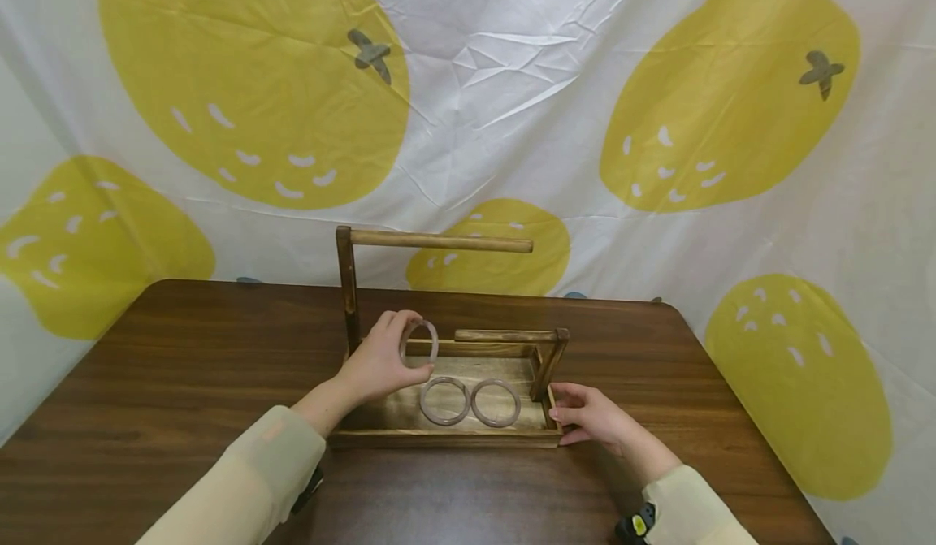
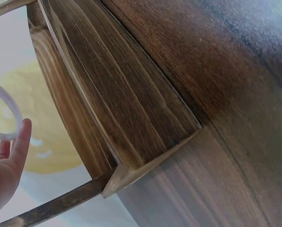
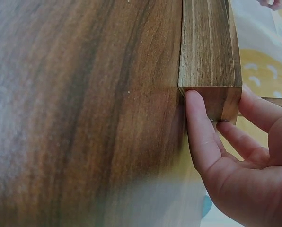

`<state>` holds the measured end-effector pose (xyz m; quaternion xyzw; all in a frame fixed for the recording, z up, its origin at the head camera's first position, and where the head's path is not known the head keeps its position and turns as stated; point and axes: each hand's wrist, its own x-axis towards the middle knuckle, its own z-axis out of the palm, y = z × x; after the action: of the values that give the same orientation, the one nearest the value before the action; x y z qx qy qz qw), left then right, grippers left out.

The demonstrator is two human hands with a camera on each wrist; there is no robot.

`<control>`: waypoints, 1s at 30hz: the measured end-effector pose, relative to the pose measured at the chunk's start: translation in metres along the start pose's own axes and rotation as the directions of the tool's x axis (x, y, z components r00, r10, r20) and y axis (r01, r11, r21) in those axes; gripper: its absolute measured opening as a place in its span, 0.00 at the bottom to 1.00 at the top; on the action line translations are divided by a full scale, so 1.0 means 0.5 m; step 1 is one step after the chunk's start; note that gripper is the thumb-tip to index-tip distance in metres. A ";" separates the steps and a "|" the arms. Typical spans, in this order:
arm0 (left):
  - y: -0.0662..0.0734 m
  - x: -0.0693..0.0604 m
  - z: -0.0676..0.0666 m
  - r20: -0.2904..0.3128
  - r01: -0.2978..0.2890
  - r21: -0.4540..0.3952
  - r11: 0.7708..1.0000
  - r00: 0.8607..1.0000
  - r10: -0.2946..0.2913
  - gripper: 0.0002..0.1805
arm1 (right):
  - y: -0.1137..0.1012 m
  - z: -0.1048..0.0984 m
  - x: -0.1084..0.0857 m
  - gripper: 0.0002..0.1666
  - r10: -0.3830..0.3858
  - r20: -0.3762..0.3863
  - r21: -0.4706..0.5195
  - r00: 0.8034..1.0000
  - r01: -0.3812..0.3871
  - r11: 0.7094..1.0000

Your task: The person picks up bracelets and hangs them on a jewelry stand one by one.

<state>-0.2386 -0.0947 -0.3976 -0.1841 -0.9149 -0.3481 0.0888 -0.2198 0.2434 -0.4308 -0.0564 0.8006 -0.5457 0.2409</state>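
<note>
My left hand point(image 1: 383, 356) pinches a pale translucent bangle point(image 1: 435, 342) between thumb and fingers, holding it upright above the left part of a wooden tray stand point(image 1: 446, 439). In the left wrist view, part of that bangle point(image 2: 14, 106) shows beside a fingertip. Two similar bangles lie flat, side by side, in the tray: a left bangle point(image 1: 425, 411) and a right bangle point(image 1: 518, 411). At the tray's right end, my right hand point(image 1: 595, 421) grips the end wall. The right wrist view shows its fingers point(image 3: 198, 118) against the tray's end corner point(image 3: 212, 97).
A tall post at the tray's left carries a long horizontal bar point(image 1: 439, 241). A shorter post at the right carries a lower bar point(image 1: 508, 335). The stand rests on a dark wooden table point(image 1: 219, 350). A lemon-print cloth point(image 1: 512, 123) hangs behind.
</note>
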 end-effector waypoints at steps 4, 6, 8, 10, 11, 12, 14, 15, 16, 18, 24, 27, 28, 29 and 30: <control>0.003 0.000 0.001 -0.008 0.001 -0.003 1.000 1.000 -0.001 0.35 | -0.001 0.001 -0.001 0.39 0.000 -0.003 0.001 1.000 0.000 1.000; 0.006 -0.001 0.001 -0.016 0.002 -0.009 1.000 1.000 -0.002 0.35 | -0.001 0.001 -0.001 0.39 0.000 -0.003 0.002 1.000 0.000 1.000; 0.009 -0.001 0.001 -0.020 0.003 -0.021 1.000 1.000 -0.003 0.34 | -0.001 0.000 0.000 0.39 -0.002 -0.003 0.001 1.000 0.002 1.000; 0.013 -0.001 0.001 -0.021 0.000 -0.033 0.999 1.000 -0.001 0.34 | -0.001 0.000 0.000 0.39 -0.003 -0.004 0.002 1.000 0.003 1.000; 0.014 -0.001 0.001 -0.019 -0.001 -0.038 0.999 1.000 0.001 0.34 | 0.000 0.000 0.000 0.39 -0.003 -0.005 0.003 1.000 0.003 1.000; 0.016 -0.001 0.001 -0.018 -0.004 -0.046 0.999 1.000 0.003 0.35 | 0.000 0.000 0.000 0.39 -0.003 -0.005 0.004 1.000 0.003 1.000; 0.020 -0.001 0.002 -0.014 -0.009 -0.058 0.998 1.000 0.008 0.35 | 0.001 0.000 0.000 0.39 -0.002 -0.007 0.006 1.000 0.002 1.000; 0.021 -0.001 0.003 -0.014 -0.013 -0.066 0.998 1.000 0.012 0.35 | 0.001 0.001 0.001 0.39 -0.002 -0.008 0.008 1.000 0.002 1.000; 0.023 -0.001 0.004 -0.014 -0.015 -0.076 0.997 1.000 0.014 0.35 | 0.002 0.000 0.001 0.39 -0.002 -0.008 0.008 1.000 0.002 1.000; 0.025 -0.001 0.005 -0.014 -0.020 -0.097 0.995 1.000 0.019 0.35 | 0.002 0.000 0.002 0.39 -0.002 -0.008 0.009 1.000 0.002 1.000; 0.030 0.001 0.008 -0.008 -0.024 -0.168 0.986 1.000 0.023 0.35 | 0.003 0.000 0.002 0.39 -0.003 -0.012 0.019 1.000 0.003 1.000; 0.033 0.002 0.009 -0.014 -0.031 -0.177 0.984 0.999 0.029 0.35 | 0.002 0.000 0.002 0.39 -0.003 -0.013 0.020 1.000 0.003 1.000; 0.034 0.003 0.010 -0.014 -0.032 -0.176 0.984 0.999 0.030 0.35 | 0.003 0.000 0.002 0.39 -0.003 -0.013 0.021 1.000 0.003 1.000; 0.035 0.003 0.010 -0.017 -0.036 -0.174 0.984 0.999 0.033 0.35 | 0.003 0.000 0.002 0.39 -0.003 -0.013 0.021 1.000 0.004 1.000; 0.036 0.003 0.011 -0.019 -0.039 -0.173 0.984 0.999 0.036 0.35 | 0.003 0.000 0.002 0.39 -0.004 -0.014 0.020 1.000 0.004 1.000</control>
<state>-0.2331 -0.0782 -0.3901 -0.2057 -0.8767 -0.4262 0.0861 -0.2205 0.2435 -0.4324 -0.0519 0.7966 -0.5547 0.2349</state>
